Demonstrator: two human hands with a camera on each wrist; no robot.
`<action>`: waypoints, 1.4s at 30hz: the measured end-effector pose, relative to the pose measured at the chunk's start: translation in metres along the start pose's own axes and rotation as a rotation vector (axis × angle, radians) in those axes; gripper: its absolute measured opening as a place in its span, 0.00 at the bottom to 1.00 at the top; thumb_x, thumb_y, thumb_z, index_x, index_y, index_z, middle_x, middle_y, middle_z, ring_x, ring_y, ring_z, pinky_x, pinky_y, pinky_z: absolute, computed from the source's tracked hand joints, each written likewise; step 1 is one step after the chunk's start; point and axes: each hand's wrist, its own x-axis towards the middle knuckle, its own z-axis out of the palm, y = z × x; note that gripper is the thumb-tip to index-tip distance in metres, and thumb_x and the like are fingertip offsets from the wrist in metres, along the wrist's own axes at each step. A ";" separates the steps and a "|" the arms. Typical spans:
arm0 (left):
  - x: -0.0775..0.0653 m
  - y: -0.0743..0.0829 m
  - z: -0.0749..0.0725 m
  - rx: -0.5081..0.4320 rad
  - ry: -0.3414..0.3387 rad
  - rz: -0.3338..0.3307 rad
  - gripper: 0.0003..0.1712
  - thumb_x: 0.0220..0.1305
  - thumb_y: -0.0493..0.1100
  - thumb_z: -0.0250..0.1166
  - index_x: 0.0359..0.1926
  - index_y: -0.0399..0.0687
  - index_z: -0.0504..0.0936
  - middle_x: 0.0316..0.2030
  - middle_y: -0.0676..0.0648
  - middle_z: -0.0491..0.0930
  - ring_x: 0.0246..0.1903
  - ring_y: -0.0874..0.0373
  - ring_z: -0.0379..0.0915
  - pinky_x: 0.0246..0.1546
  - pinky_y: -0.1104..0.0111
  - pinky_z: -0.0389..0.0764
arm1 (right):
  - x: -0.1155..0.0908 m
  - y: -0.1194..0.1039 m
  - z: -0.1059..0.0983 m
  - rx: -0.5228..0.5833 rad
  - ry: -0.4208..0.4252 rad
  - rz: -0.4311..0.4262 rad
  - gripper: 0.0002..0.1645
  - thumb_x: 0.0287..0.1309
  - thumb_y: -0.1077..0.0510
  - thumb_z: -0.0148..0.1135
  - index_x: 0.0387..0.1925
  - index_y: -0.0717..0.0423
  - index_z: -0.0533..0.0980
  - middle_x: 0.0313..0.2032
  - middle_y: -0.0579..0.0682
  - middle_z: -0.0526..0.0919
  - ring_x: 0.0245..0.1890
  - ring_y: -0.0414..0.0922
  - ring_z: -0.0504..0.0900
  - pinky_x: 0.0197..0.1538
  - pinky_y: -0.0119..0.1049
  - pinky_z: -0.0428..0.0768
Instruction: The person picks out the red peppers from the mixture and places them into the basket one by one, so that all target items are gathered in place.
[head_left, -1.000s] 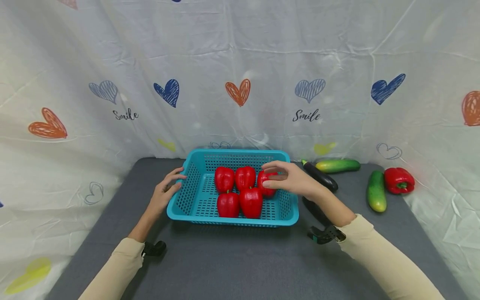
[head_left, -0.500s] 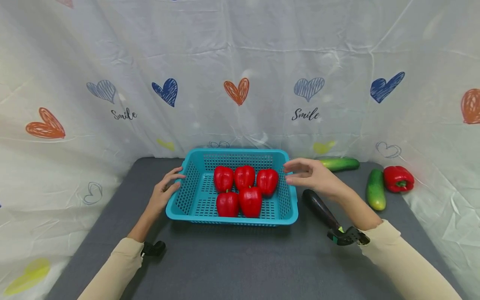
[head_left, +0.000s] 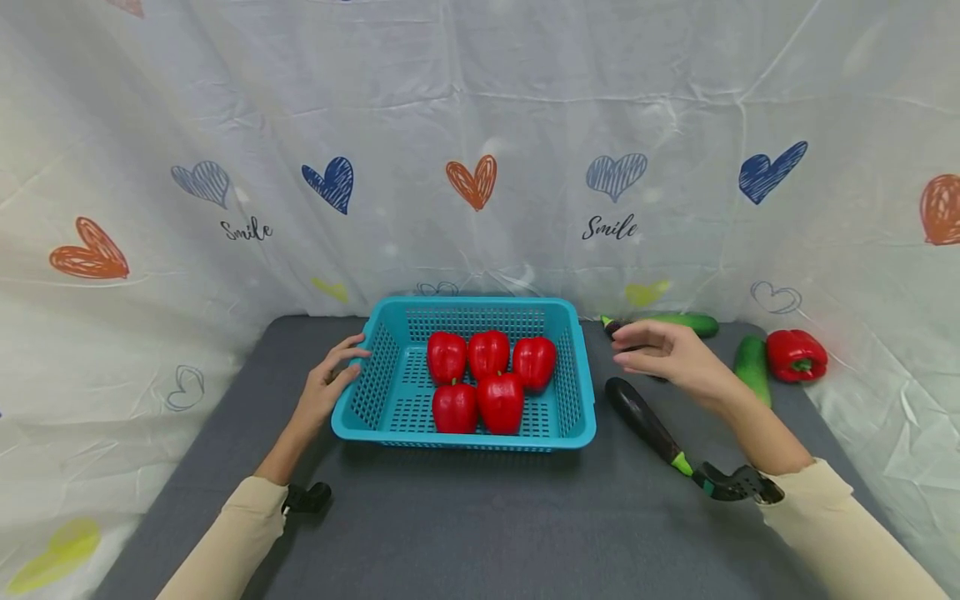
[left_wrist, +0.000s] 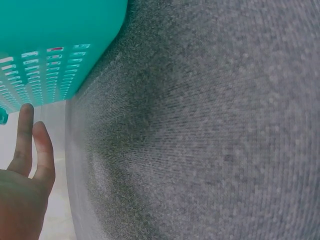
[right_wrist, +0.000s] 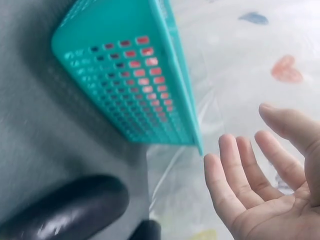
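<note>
A blue perforated plastic basket (head_left: 465, 440) stands at the back of the table, several red bell peppers (head_left: 501, 404) grouped inside it. At its left side is my left hand (head_left: 324, 385), fingers extended with the tips right at the rim. My right hand (head_left: 675, 360) is right of the basket, fingers loosely bent and nothing in them. Beneath that hand lies an eggplant (head_left: 647, 421), its green stem toward me. A second eggplant (head_left: 609, 326) is mostly hidden behind the hand. In the right wrist view the palm of the right hand (right_wrist: 270, 185) shows, holding nothing.
A cucumber (head_left: 693, 323) lies at the back edge, partly behind the right hand. Farther right are another cucumber (head_left: 752, 367) and a single red bell pepper (head_left: 797, 356) on the dark grey table (head_left: 480, 525). A white curtain (head_left: 540, 100) printed with hearts hangs behind.
My right hand has drawn back from over the peppers, out of the basket and rightward above the eggplants. All the peppers stay in place. My left hand keeps its position at the rim.
</note>
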 end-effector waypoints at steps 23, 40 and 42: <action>-0.003 -0.003 0.000 -0.013 0.013 0.019 0.16 0.78 0.31 0.52 0.60 0.29 0.77 0.74 0.38 0.60 0.72 0.39 0.52 0.54 0.71 0.70 | -0.069 0.051 -0.065 0.134 0.111 0.078 0.19 0.71 0.68 0.59 0.60 0.73 0.71 0.49 0.49 0.85 0.47 0.44 0.86 0.48 0.40 0.82; -0.001 0.002 0.002 -0.032 0.020 0.019 0.16 0.78 0.31 0.52 0.60 0.29 0.77 0.74 0.38 0.60 0.72 0.41 0.52 0.55 0.69 0.68 | -0.106 0.071 -0.121 0.241 0.171 0.022 0.22 0.74 0.74 0.48 0.54 0.53 0.81 0.48 0.44 0.86 0.46 0.41 0.86 0.44 0.36 0.83; -0.001 0.003 0.002 -0.034 0.021 0.020 0.16 0.78 0.31 0.52 0.60 0.29 0.77 0.74 0.38 0.60 0.72 0.40 0.52 0.55 0.69 0.68 | -0.109 0.073 -0.126 0.268 0.183 0.035 0.22 0.74 0.74 0.47 0.54 0.52 0.81 0.48 0.44 0.86 0.46 0.41 0.86 0.44 0.36 0.83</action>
